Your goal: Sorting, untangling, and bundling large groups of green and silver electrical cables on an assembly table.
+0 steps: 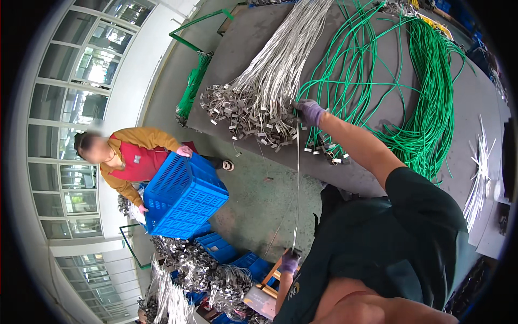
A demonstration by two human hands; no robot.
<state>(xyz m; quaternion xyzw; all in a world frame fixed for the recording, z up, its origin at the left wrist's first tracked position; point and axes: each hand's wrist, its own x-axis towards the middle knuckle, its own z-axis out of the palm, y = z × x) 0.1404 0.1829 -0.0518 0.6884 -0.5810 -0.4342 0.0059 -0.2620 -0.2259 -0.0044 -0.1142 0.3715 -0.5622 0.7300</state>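
A thin whitish cable (297, 183) runs taut between my two hands. My right hand (309, 112), in a purple-grey glove, is closed on its upper end at the table edge, beside a bundle of silvery-white cables (280, 65) with metal connectors (253, 116). My left hand (290, 261), gloved the same way, is closed around the lower end, close to my body. Loose green cables (345, 70) lie just beyond my right hand, their connector ends near the table edge.
A thick green cable bundle (431, 102) and white strips (478, 173) lie on the grey table (221, 59). At left, a person (132, 159) holds a blue crate (186, 191). Below are heaped cables (189, 264) and blue bins (216, 245). Green cables (194, 89) hang by a green rail (199, 27).
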